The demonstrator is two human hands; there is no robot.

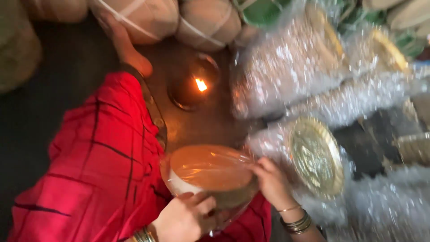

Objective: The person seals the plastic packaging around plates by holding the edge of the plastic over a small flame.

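The round thing in clear wrap [210, 172] sits on your lap, over the red cloth [89, 170]. Your left hand [186, 217] grips its near edge and your right hand [271, 181] pinches the wrap's far side. The wrapping looks partly done. A small lit lamp [193, 85] burns just beyond.

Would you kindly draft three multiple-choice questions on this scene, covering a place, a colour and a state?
1. Where is the lit lamp relative to the wrapped round dish?
A. above it in the picture
B. inside it
C. to its right

2. What colour is the cloth at lower left?
A. green
B. red
C. white

3. How is the dish held?
A. left hand only
B. untouched
C. both hands

Answers: 1 A, the flame sits higher in the picture on the dark surface. 2 B, it is red with dark lines. 3 C, the left hand grips its near edge and the right hand touches its right rim.
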